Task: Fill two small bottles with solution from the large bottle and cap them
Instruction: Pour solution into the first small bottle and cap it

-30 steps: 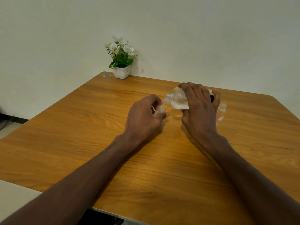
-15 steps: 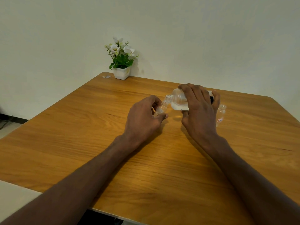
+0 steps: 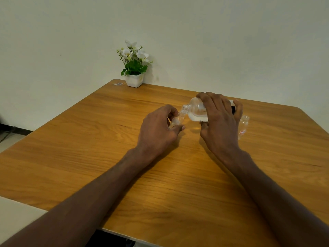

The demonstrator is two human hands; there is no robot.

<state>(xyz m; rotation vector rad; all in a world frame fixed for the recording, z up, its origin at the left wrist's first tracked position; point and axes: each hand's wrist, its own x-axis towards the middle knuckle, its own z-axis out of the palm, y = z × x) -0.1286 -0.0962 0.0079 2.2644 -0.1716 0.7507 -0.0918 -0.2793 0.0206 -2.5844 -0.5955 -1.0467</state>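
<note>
My right hand [image 3: 219, 122] grips the large clear bottle [image 3: 196, 111], tipped on its side with its open neck pointing left and down; liquid pools along its lower side. My left hand [image 3: 158, 129] holds a small clear bottle [image 3: 176, 120] tilted up, its mouth meeting the large bottle's neck. A second small clear bottle [image 3: 243, 124] with a red-and-white label stands upright on the wooden table [image 3: 89, 139], just right of my right hand, uncapped. No caps are visible.
A white pot of white flowers [image 3: 134, 68] stands at the table's far left corner against the wall, with a small scrap [image 3: 117, 84] beside it. The table's front edge runs along the bottom left.
Both hands hold nearly the same pose; the large bottle stays tipped against the small one, with only a slight shift.
</note>
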